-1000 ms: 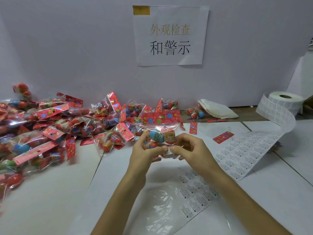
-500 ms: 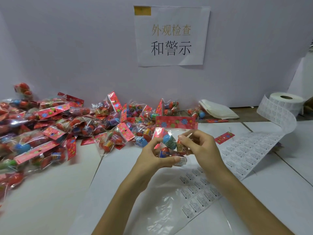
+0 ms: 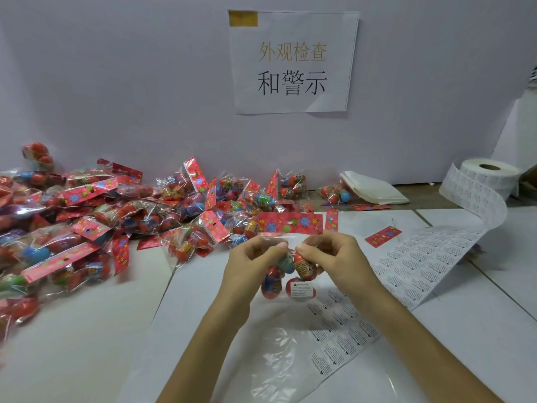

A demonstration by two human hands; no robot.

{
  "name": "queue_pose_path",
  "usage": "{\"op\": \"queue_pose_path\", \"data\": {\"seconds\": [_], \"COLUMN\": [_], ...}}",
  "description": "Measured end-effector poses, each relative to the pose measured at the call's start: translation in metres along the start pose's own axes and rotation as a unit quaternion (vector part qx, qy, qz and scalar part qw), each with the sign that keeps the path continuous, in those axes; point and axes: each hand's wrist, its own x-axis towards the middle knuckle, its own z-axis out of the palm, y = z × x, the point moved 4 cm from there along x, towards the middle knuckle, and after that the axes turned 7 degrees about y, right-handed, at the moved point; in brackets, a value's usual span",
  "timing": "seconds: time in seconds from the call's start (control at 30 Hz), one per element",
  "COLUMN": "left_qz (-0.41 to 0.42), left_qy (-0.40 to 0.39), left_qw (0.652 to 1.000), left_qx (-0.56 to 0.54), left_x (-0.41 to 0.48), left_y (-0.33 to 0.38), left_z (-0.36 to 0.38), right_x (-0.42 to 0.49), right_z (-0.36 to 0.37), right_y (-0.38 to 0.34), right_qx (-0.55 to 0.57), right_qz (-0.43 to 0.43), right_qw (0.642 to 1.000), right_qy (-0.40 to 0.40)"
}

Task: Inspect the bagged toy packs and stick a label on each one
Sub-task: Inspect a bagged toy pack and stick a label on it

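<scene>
A: Now that the pack (image 3: pixel 290 274) has swung from tilted to upright, header card (image 3: pixel 290 223) on top, is the label on?
B: Looks so. A white warning label (image 3: pixel 300 289) shows on the lower right egg.
A: Grip?
B: Left hand (image 3: pixel 252 266) and right hand (image 3: pixel 334 257) both pinch the bag's top, just under the card. Pack hangs above the desk's (image 3: pixel 72 330) middle.
A: So this one's done?
B: My read: labelled, check nearly over. The pile (image 3: pixel 116 216) waits along the left and back edges, and the label strip (image 3: pixel 421 263) comes in from the right edge.
</scene>
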Motion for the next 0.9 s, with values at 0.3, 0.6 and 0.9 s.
{"op": "queue_pose_path", "data": {"seconds": [0.3, 0.6, 0.9], "left_qz": [-0.014, -0.045, -0.059], "left_qy": [0.022, -0.033, 0.005], "left_qw": [1.000, 0.997, 0.990], "left_qx": [0.008, -0.043, -0.126], "left_x": [0.004, 0.000, 0.003], "left_y": [-0.005, -0.003, -0.002], "left_z": [-0.004, 0.003, -0.004], "right_x": [0.000, 0.008, 0.016], "right_z": [0.001, -0.011, -0.019], "right_y": [-0.003, 0.006, 0.007], "right_qx": [-0.011, 0.066, 0.135], "right_qz": [-0.012, 0.059, 0.101], "right_qw": [1.000, 0.995, 0.985], "right_qy": [-0.014, 0.049, 0.029]}}
